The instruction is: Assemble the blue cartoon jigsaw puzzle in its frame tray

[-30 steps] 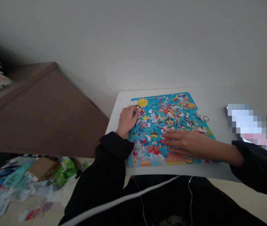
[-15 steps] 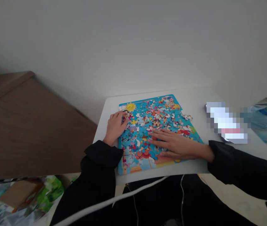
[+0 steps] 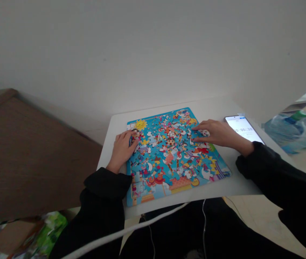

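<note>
A colourful jigsaw puzzle (image 3: 147, 167) lies on a white table, its blue board covered with many pieces, some loose and overlapping. A yellow sun is printed near its upper left corner. My left hand (image 3: 123, 146) rests at the board's left edge, thumb and fingers apart over the pieces there. Over the right edge reaches my right hand (image 3: 219, 133), thumb and fingertips spread on the pieces with nothing visibly gripped. Beneath its palm shows a white puzzle piece (image 3: 204, 133) with a dog-like face, partly hidden by the fingers.
Behind the right wrist lies a phone (image 3: 244, 128) with a timer on its screen. The white tabletop (image 3: 119, 124) meets a grey wall. A brown wooden cabinet (image 3: 34, 154) stands left, a large clear plastic bottle (image 3: 295, 131) right. One white cable (image 3: 131, 229) crosses my lap.
My right hand has moved up and rightward from the lower middle of the puzzle to its right edge, over the loose white piece. The left hand stays at the left edge.
</note>
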Available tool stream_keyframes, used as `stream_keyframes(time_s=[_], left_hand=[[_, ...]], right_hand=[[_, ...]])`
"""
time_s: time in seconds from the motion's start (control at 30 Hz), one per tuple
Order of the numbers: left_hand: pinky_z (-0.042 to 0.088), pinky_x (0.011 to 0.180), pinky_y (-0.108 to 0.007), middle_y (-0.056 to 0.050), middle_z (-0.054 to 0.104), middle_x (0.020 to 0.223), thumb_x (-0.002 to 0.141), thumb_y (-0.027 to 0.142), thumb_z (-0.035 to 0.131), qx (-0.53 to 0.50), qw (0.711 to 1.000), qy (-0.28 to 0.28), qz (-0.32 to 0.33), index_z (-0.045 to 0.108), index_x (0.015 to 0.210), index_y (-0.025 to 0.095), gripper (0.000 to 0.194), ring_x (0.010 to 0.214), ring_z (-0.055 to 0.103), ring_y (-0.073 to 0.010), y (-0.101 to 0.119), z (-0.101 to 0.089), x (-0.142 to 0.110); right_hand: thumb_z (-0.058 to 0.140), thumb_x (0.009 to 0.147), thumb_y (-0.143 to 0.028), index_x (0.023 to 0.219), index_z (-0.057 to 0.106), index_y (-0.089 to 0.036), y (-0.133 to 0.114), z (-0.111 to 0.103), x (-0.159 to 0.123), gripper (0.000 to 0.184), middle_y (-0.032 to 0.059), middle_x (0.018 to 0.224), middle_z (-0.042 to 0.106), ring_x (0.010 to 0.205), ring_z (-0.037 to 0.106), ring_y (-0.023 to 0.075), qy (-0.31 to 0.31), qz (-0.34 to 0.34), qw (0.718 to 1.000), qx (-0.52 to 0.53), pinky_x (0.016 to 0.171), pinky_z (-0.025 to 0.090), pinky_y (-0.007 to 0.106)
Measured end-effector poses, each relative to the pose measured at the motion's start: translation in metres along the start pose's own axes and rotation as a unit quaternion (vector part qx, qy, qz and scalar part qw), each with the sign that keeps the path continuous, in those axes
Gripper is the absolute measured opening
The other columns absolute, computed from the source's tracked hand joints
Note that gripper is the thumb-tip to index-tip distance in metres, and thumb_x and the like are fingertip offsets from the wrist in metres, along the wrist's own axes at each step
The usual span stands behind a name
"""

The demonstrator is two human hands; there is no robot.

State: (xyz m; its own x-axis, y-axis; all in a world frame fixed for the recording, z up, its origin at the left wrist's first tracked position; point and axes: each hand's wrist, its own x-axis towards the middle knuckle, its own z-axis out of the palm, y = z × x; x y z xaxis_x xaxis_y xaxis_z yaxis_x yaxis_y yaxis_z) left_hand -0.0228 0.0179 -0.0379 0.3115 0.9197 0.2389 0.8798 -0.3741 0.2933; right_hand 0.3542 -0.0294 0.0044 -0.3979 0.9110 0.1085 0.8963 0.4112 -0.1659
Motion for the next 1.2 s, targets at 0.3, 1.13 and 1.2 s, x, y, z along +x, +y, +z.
stream_keyframes(time_s=[0.3, 1.13, 1.2], left_hand=[[0.033, 0.105, -0.045, -0.014, 0.057, 0.128, 0.087, 0.038, 0.045, -0.012, 1.000, 0.001, 0.010, 0.057, 0.116, 0.014, 0.039, 0.123, 0.047, -0.0275, 0.000, 0.001, 0.001], [0.031, 0.107, -0.045, -0.013, 0.056, 0.131, 0.086, 0.042, 0.042, -0.010, 1.000, 0.003, 0.010, 0.057, 0.118, 0.015, 0.044, 0.124, 0.047, -0.0269, 0.001, 0.000, 0.001], [0.031, 0.107, -0.044, -0.014, 0.055, 0.132, 0.086, 0.042, 0.041, -0.008, 1.000, 0.001, 0.008, 0.057, 0.119, 0.013, 0.046, 0.124, 0.047, -0.0270, 0.002, -0.001, 0.000]], right_hand=[[0.056, 0.083, -0.052, 0.120, 0.063, -0.020, -0.010, 0.017, 0.005, 0.050, 0.0071, 0.095, 0.071, 0.080, 0.064, 0.0208, 0.075, 0.029, 0.985, 0.151, 0.072, 0.051, 0.036], [0.066, 0.073, -0.056, 0.109, 0.067, -0.024, -0.016, -0.021, -0.010, 0.048, 0.0027, 0.094, 0.069, 0.078, 0.061, 0.0161, -0.094, -0.113, 0.966, 0.213, 0.069, 0.044, 0.028], [0.070, 0.070, -0.054, 0.119, 0.062, -0.026, -0.019, -0.024, -0.014, 0.057, 0.0031, 0.103, 0.068, 0.083, 0.061, 0.0168, -0.174, -0.157, 0.946, 0.224, 0.072, 0.044, 0.028]])
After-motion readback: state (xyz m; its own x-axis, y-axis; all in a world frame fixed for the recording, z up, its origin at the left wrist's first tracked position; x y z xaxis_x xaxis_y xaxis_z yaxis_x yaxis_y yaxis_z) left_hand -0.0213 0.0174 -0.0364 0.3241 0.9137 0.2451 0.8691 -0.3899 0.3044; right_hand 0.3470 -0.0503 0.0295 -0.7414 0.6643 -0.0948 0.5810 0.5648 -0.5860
